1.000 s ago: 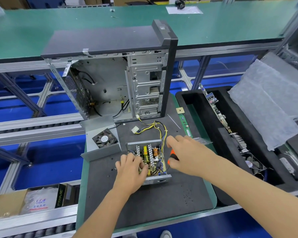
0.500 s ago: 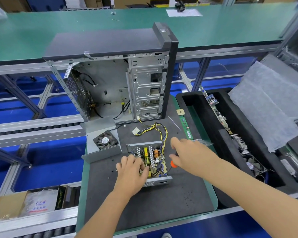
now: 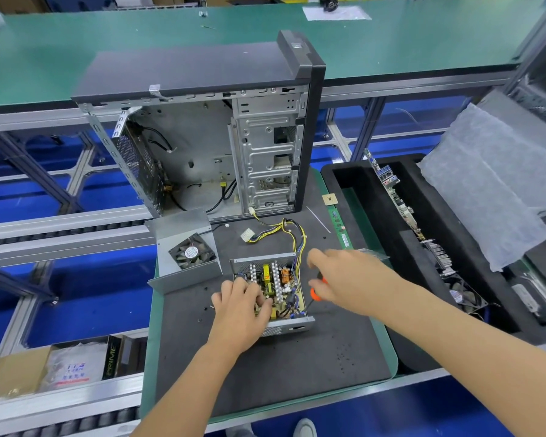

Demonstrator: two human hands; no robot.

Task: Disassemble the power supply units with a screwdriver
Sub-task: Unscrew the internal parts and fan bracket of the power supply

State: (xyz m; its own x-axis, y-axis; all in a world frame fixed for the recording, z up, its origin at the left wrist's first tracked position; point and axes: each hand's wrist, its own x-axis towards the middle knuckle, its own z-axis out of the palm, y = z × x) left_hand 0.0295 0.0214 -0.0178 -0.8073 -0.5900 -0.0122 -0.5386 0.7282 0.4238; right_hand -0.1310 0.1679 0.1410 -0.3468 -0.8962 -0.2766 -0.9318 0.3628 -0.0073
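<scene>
The power supply unit [image 3: 273, 294] sits open-topped on the dark mat [image 3: 265, 367], just in front of the computer case [image 3: 202, 137]. Its circuit board is exposed, so I judge the board screws are the step in hand.

My left hand [image 3: 240, 307] lies on the unit's left side, fingers curled down over the board edge; I read this as bracing the unit against the tool's torque. My right hand [image 3: 347, 282] grips the screwdriver [image 3: 312, 296] by its orange handle, fingers wrapped round it. The dark shaft slants down and left toward the unit's near right corner. The tip is too small to tell whether it is seated.

The unit's long axis runs away from me toward the case, slightly skewed. Its wire bundle [image 3: 284, 234] leaves the far end and loops back toward the case.

Left of the unit lies the removed cover with fan [image 3: 189, 252], inner face up. Right of the unit, a black foam tray [image 3: 338, 175] holds other boards.
</scene>
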